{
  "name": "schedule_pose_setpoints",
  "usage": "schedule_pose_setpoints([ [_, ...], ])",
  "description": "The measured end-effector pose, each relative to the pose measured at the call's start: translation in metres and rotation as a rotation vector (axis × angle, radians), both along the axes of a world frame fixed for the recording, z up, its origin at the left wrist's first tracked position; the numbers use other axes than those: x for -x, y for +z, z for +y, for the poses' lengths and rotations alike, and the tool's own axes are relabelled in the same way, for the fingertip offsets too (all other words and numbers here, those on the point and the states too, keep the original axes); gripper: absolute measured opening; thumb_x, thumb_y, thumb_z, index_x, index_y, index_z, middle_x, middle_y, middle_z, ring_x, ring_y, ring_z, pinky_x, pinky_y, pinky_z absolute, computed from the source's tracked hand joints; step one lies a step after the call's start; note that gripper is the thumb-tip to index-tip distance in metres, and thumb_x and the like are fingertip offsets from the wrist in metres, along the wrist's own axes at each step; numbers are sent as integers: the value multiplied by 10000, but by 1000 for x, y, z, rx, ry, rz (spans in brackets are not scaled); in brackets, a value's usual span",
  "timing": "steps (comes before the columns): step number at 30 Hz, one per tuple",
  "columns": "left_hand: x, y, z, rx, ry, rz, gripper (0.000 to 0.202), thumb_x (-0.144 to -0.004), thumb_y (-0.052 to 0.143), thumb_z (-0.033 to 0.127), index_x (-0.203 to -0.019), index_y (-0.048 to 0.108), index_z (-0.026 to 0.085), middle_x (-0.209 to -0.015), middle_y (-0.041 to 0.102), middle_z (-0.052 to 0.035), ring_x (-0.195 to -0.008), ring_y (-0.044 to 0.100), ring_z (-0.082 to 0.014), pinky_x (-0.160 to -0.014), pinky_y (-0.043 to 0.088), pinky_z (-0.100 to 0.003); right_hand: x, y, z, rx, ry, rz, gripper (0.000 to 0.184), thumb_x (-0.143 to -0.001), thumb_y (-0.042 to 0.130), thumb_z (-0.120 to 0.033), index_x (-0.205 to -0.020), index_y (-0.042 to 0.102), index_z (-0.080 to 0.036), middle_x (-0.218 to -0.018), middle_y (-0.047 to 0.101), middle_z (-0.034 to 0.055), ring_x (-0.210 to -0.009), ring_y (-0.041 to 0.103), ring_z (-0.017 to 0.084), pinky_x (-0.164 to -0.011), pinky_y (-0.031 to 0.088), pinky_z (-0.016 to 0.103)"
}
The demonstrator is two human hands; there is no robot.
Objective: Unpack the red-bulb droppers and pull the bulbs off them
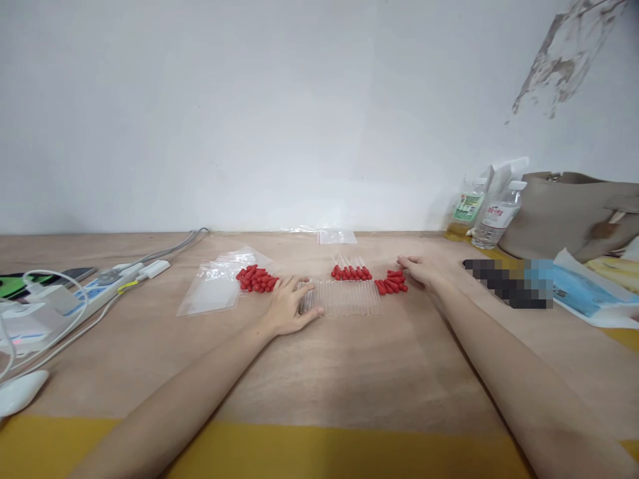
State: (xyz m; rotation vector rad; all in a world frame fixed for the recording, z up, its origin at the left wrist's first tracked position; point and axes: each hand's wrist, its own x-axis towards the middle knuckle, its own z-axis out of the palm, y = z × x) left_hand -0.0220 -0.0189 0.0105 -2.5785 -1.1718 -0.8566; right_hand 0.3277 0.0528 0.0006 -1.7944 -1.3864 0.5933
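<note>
A row of thin clear tubes (347, 297) lies side by side on the wooden table. At its left end rests my left hand (292, 307), open, with thumb and fingers apart around the end tubes. My right hand (422, 271) is open beside a small pile of red rubber bulbs (392, 283), its fingertips close to the pile's upper right. Behind the row lie several droppers (351, 271), red bulbs toward me and clear stems pointing to the wall. A larger heap of red bulbs (255, 279) sits left of my left hand, partly on clear plastic bags (212, 289).
At left are a power strip (92, 296) with plugs and cables and a white mouse (22, 392). Two bottles (494, 216), a grey bag (569, 213) and a blue-white packet (584, 289) stand or lie at right. A plastic bag (337, 236) lies by the wall.
</note>
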Motion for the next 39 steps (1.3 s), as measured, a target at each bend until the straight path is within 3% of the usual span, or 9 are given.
schedule_pose_setpoints([
  [4, 10, 4, 1, 116, -141, 131, 442, -799, 476, 464, -1182, 498, 243, -1250, 480, -75, -1181, 385, -249, -981, 248, -463, 12, 17, -4, -61, -27, -176, 365, -777, 440, -444, -868, 644, -156, -834, 652, 52, -704, 562, 147, -592, 386, 227],
  [8, 12, 1, 4, 163, -129, 166, 453, -816, 451, 466, -1209, 471, 241, -1260, 480, -80, -1206, 369, -242, -1009, 183, -490, 47, 35, -11, -49, 7, -373, 241, -696, 534, -427, -753, 663, -232, -807, 659, 19, -811, 562, 190, -751, 357, 305],
  [11, 12, -1, 4, 163, -99, 172, 441, -829, 426, 468, -1206, 472, 244, -1270, 468, -81, -1205, 366, -240, -1009, 164, -500, 75, 40, -11, -1, 31, -495, 204, -668, 554, -399, -668, 659, -224, -748, 658, 29, -825, 562, 212, -825, 308, 372],
  [16, 12, -1, 2, 124, -85, 156, 479, -810, 450, 486, -1225, 455, 246, -1277, 441, -94, -1211, 331, -259, -993, 183, -491, 96, 41, -4, 116, -3, -612, 237, -668, 546, -378, -658, 658, -168, -755, 650, 108, -798, 579, 260, -775, 329, 418],
  [21, 11, -1, 1, 74, -96, 125, 440, -823, 444, 451, -1206, 472, 236, -1238, 460, -98, -1189, 339, -256, -973, 219, -462, 101, 43, -4, 158, -20, -656, 167, -649, 543, -262, -715, 662, -164, -779, 654, 110, -775, 593, 243, -720, 356, 368],
  [25, 10, -1, 1, 55, -88, 114, 425, -831, 436, 431, -1207, 466, 236, -1232, 458, -92, -1183, 339, -253, -969, 222, -456, 103, 46, -9, 137, -38, -673, 189, -687, 512, -280, -706, 662, -167, -774, 654, 110, -772, 592, 233, -708, 348, 349],
  [33, 11, -2, 2, -14, -61, 107, 440, -840, 429, 392, -1243, 423, 214, -1223, 465, -98, -1166, 356, -251, -957, 244, -446, 103, 54, -37, -3, 30, -663, 300, -771, 437, -334, -584, 616, -183, -661, 645, 62, -717, 579, 190, -689, 317, 307],
  [39, -2, -1, -7, -247, -85, 53, 393, -856, 425, 274, -1238, 425, 179, -1215, 488, -108, -1159, 380, -237, -959, 252, -419, 116, 26, -94, -524, 376, -529, 196, -799, 488, -332, -703, 587, -193, -728, 643, 14, -736, 547, 153, -742, 289, 292],
])
